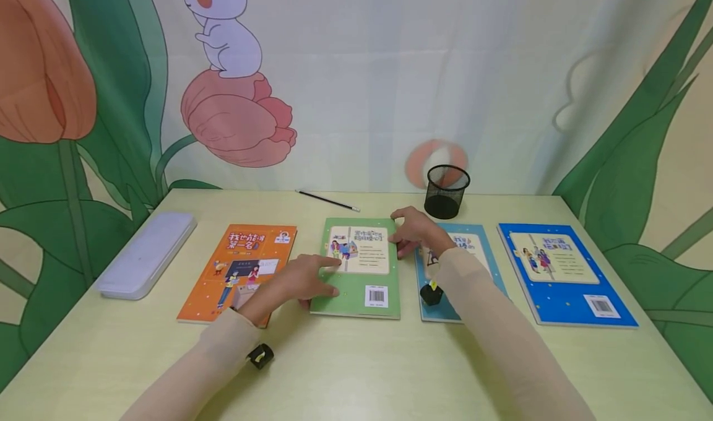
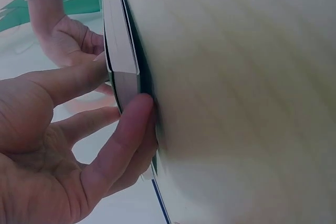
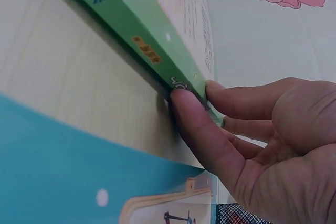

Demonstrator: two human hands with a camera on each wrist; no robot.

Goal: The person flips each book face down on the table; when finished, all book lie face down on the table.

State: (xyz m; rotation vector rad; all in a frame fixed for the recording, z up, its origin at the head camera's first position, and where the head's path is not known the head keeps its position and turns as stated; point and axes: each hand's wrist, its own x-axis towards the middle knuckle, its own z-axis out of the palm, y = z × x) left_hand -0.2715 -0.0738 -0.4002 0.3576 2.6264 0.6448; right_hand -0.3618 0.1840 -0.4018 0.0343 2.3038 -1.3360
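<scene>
A green book [image 1: 362, 291] lies in the middle of the table, its barcode side up. My left hand [image 1: 301, 278] holds its left edge, the index finger stretched over the cover; in the left wrist view the fingers lie around the page edges [image 2: 122, 51]. At the far right corner, my right hand [image 1: 418, 229] pinches the book, with thumb and finger at the green spine [image 3: 142, 45] in the right wrist view. Below the right forearm lies a light blue book [image 1: 437, 309], partly hidden by it. An orange book [image 1: 223, 272] sits just left of the left hand.
A dark blue book [image 1: 568, 297] lies at the right. Behind the books are a black mesh pen cup [image 1: 445, 198] and a pencil [image 1: 328, 200]. A pale pencil case [image 1: 145, 254] rests near the table's left edge. A printed curtain [image 1: 356, 99] hangs behind the table.
</scene>
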